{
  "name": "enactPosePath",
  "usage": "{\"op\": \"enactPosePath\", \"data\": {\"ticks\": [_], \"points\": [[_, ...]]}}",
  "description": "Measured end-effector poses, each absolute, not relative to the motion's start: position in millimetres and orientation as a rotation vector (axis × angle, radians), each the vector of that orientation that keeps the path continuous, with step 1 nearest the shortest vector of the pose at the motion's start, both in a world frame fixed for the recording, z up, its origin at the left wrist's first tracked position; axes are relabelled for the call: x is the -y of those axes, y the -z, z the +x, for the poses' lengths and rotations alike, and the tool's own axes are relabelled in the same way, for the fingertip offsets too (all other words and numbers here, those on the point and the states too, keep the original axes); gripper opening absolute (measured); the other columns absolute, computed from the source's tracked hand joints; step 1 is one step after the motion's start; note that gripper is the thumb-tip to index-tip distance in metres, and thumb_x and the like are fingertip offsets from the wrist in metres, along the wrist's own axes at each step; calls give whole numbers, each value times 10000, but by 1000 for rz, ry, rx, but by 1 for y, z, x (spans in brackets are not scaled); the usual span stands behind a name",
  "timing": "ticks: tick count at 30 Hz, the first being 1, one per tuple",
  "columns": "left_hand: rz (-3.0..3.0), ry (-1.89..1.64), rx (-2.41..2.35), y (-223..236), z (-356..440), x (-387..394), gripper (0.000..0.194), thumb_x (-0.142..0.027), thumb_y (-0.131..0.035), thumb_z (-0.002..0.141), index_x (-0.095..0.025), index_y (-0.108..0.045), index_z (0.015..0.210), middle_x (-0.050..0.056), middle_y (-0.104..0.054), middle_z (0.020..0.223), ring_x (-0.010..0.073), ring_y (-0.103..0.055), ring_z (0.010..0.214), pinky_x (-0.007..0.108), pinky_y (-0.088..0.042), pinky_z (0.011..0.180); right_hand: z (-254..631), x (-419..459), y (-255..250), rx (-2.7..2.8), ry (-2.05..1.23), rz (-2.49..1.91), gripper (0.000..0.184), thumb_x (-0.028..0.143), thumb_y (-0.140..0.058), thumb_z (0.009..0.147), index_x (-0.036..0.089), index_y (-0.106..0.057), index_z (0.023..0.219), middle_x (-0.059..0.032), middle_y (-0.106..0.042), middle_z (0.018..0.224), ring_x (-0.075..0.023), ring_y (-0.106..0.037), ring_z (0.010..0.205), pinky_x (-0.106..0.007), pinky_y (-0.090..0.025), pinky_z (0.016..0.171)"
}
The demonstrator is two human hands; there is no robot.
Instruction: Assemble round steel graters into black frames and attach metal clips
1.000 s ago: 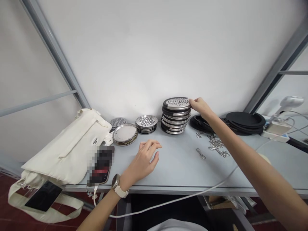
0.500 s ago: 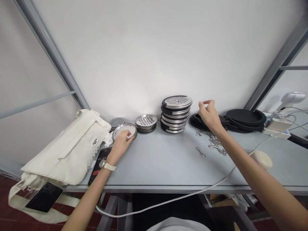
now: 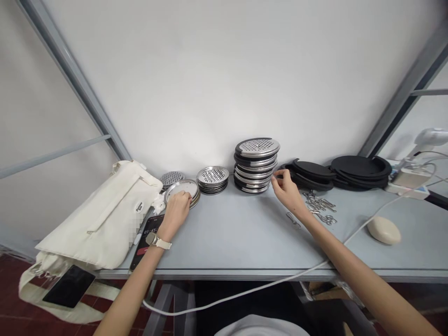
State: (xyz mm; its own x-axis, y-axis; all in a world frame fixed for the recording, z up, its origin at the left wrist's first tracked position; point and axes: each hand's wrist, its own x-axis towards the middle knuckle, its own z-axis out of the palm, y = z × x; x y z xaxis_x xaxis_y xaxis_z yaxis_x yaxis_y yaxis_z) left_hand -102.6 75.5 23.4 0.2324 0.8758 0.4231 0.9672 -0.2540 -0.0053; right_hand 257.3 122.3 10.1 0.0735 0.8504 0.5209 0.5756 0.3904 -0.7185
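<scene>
My left hand (image 3: 177, 211) rests with curled fingers at the right rim of a smooth round metal plate (image 3: 180, 187), the top of a low stack. The fingertips are partly hidden. My right hand (image 3: 287, 190) is beside a tall stack of perforated metal grater discs with black rims (image 3: 257, 148). Its thumb and forefinger are drawn together close to the stack's right side; I cannot tell whether they touch it or hold something small. Between my hands sits a shorter stack of metal grater discs (image 3: 212, 175).
Black round trays (image 3: 315, 169) and more black trays (image 3: 360, 165) lie at the back right. Several metal clips (image 3: 319, 204) and a single clip (image 3: 293, 220) lie nearer. A white bag (image 3: 101, 214), phone (image 3: 149, 233), cream oval object (image 3: 384, 230) and white cable (image 3: 273, 285) are around.
My right hand has come down and left from above the black trays to the tall stack's side. My left hand stays at the metal plate, its fingers turned slightly more over the rim.
</scene>
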Motion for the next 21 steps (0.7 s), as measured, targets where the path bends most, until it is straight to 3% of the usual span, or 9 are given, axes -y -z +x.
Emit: {"op": "enactPosePath", "data": {"ticks": [6, 14, 21], "points": [[-2058, 331, 1647, -32, -92, -69, 195, -144, -385, 896, -138, -549, 791, 110, -578, 814, 246, -546, 783, 353, -386, 718, 263, -124, -6, 1645, -292, -1287, 220, 383, -408, 885, 204, -398, 1013, 82, -409, 525, -132, -403, 476, -260, -340, 529], [-2055, 468, 1583, -42, -88, -68, 177, -173, -383, 922, -153, -521, 814, 74, -543, 798, 218, -523, 766, 330, -388, 708, 264, -125, -4, 1675, -268, -1276, 206, 331, -402, 870, 196, -396, 1025, 80, -407, 524, -134, -400, 470, -260, -338, 528], [-2298, 521, 1324, -52, -54, -15, 152, -169, -375, 934, -165, -520, 890, 66, -534, 845, 209, -498, 780, 346, -397, 712, 264, -124, -4, 1706, -251, -1275, 196, 311, -394, 863, 198, -398, 1023, 82, -399, 518, -135, -389, 456, -254, -326, 516]]}}
